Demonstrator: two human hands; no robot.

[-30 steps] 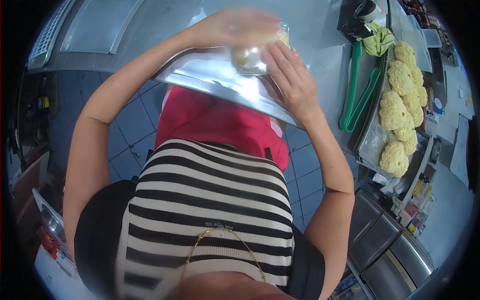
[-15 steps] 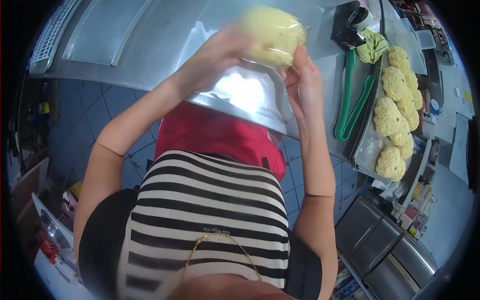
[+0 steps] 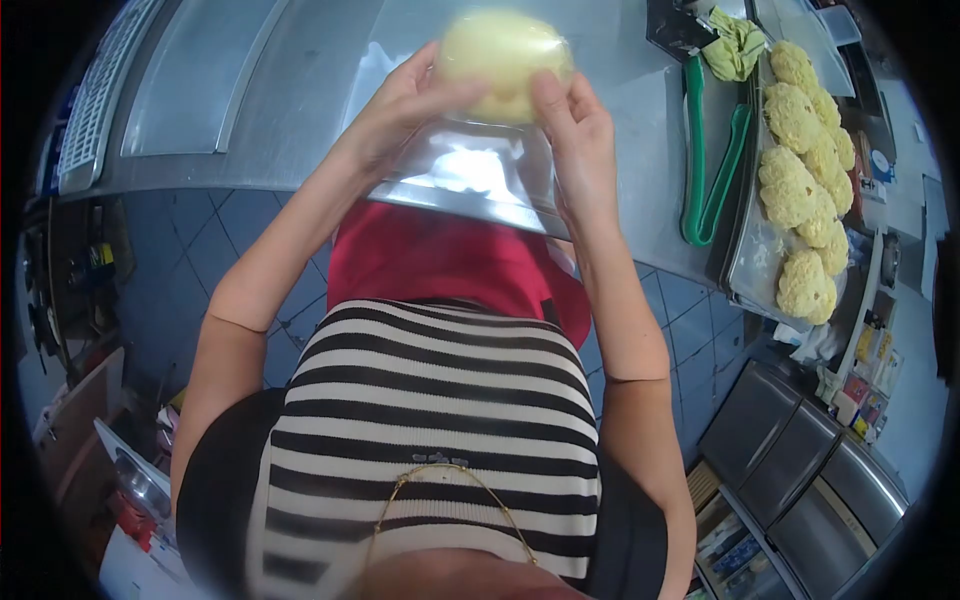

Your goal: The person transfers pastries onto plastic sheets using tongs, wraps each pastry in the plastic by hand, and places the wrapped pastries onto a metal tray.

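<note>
Item under inspection: a smooth, pale-yellow, rounded lump in glossy clear film (image 3: pixel 505 55), held between both hands over the grey stainless-steel table (image 3: pixel 320 85). Blur prevents telling whether its underside touches the steel.

The left hand (image 3: pixel 405 105) is closed against the lump's near left side, fingers partly blurred. The right hand (image 3: pixel 580 115) grips its near right edge, thumb on top. Below, at the table's front edge, lies a shiny, apparently clear plastic sheet (image 3: pixel 470 170).

To the right: green V-shaped tongs (image 3: pixel 694 150), a crumpled yellow-green cloth (image 3: pixel 735 45) and a black box-like holder (image 3: pixel 675 28). Beyond the tongs, a dark-rimmed metal tray (image 3: pixel 752 265) carries rough, pale-yellow mounds (image 3: pixel 788 195).

Risks, in judgement: slick film could let the lump slip if either hand loosens; hard thumb pressure could dent it or split the film; a dragging wrist could pull the sheet off the edge.
</note>
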